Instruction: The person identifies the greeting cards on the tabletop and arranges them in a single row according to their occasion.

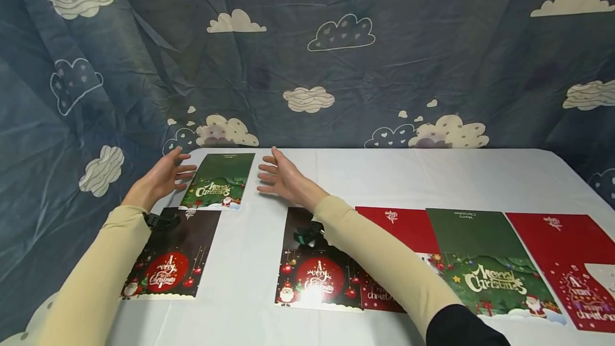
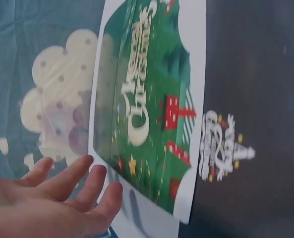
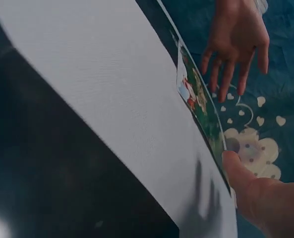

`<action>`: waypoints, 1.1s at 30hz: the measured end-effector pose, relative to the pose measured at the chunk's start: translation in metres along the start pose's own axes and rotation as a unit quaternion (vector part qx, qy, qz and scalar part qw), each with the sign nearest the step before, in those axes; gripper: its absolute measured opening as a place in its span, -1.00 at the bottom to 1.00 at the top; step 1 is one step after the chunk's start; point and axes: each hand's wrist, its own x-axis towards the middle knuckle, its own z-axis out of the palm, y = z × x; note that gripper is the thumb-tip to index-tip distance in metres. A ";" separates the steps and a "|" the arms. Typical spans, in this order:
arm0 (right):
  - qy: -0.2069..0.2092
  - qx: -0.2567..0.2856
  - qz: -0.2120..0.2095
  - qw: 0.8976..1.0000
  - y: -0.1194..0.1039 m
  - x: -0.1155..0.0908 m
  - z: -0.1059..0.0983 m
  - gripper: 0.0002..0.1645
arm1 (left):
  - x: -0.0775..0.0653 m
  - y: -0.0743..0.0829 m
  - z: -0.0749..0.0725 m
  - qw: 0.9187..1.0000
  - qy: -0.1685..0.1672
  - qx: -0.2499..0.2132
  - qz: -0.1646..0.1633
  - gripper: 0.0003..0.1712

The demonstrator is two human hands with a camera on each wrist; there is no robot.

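Observation:
A green Merry Christmas card [image 1: 222, 168] lies near the table's far edge, between my two hands. My left hand [image 1: 160, 179] is at its left side with fingers extended toward it; whether the fingertips touch the edge I cannot tell. The left wrist view shows the left hand [image 2: 62, 203] palm up beside the green card [image 2: 151, 114]. On the other side, my right hand [image 1: 288, 179] is held a little apart from the card, fingers spread and holding nothing. Below the green card a dark Christmas card [image 1: 202, 234] is partly covered by it and the left wrist.
Another dark card [image 1: 312, 260] lies under the right forearm. To its right are a red card [image 1: 399, 220], partly hidden by the sleeve, a second green card [image 1: 475, 234] and another red card [image 1: 548, 239]. A cloud-patterned curtain [image 1: 269, 68] hangs behind the white table [image 1: 432, 175].

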 end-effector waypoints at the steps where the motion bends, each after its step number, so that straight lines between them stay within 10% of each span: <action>1: -0.006 -0.006 -0.001 1.000 -0.002 -0.003 -0.001 -0.18 | 0.000 0.001 0.003 1.000 0.003 0.004 0.003 -0.12; 33: -0.063 -0.186 -0.078 0.977 -0.062 -0.144 -0.069 -0.30 | -0.053 0.009 0.151 0.992 -0.084 0.043 0.087 -0.36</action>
